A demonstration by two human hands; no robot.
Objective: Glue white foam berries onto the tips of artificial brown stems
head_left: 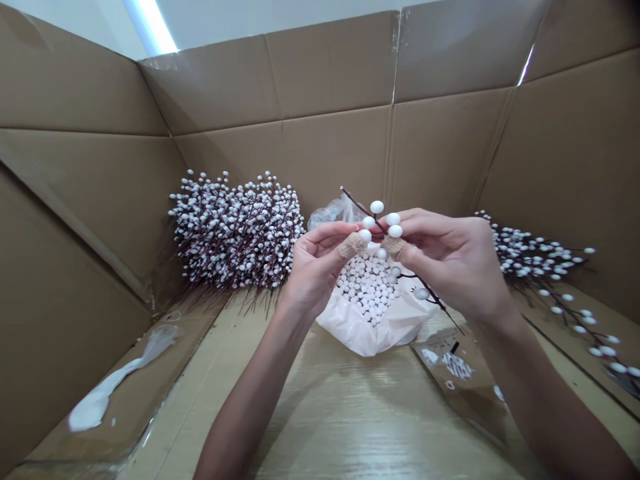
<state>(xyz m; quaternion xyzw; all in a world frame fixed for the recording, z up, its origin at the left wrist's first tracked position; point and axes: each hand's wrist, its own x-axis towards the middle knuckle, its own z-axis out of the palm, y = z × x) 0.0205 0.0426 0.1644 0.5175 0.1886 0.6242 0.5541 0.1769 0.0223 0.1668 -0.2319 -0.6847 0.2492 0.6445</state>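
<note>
A dark brown artificial berry stem (435, 298) with white berries along it slants across the middle, its tip up and to the left. My right hand (453, 257) is closed on this stem, with thumb and fingers pinching it below the upper berries. At the tip end, my left hand (320, 260) pinches a white berry (365, 235) between thumb and forefinger. Tan tape wraps both thumb tips. Beneath my hands sits a white plastic bag (357, 337), open at the top, full of loose white berries (367, 287). Whether the pinched berry is on its twig is hidden by my fingers.
A thick pile of berry stems (237, 230) stands at the back left. More berry stems (535, 253) lie at right. Cardboard walls (330, 147) enclose the table (350, 420). A white glue-like strip (120, 377) lies at left, and a cardboard piece (465, 380) with white smears at right.
</note>
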